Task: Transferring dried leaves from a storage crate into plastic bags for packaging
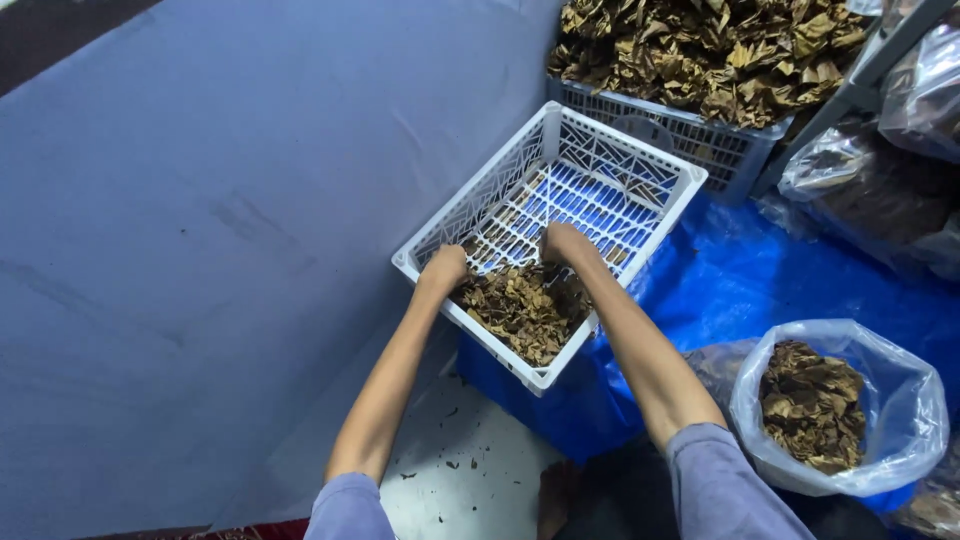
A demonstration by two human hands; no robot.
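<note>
Head view. A white plastic lattice crate [560, 200] sits tilted on a blue tarpaulin [740, 280], its near corner lowered toward the person. Both bare forearms reach into the crate from below. The left hand [445, 268] rests at the crate's near-left wall, fingers curled down onto the heap of dried brown leaves [525, 310]; the right hand [565, 243] lies further in, on the slatted crate floor at the upper edge of the same heap, fingers folded under. Whether either hand encloses any leaves cannot be told, since the fingertips are hidden. The heap lies between and just below the two hands, gathered in the crate's near corner; the far half of the crate floor shows only a few scattered fragments.

Behind the white crate stands a blue-grey crate [700, 145] piled with larger dried leaves [710, 50]. At lower right a clear plastic bag [900, 420], mouth open, holds more dried leaves. Further clear bags [880, 180] of dark leaf lie at the right edge. A blue-grey sheet [200, 250] covers the left side. Leaf crumbs speckle the pale floor [450, 470] between the person's grey sleeves [715, 485].
</note>
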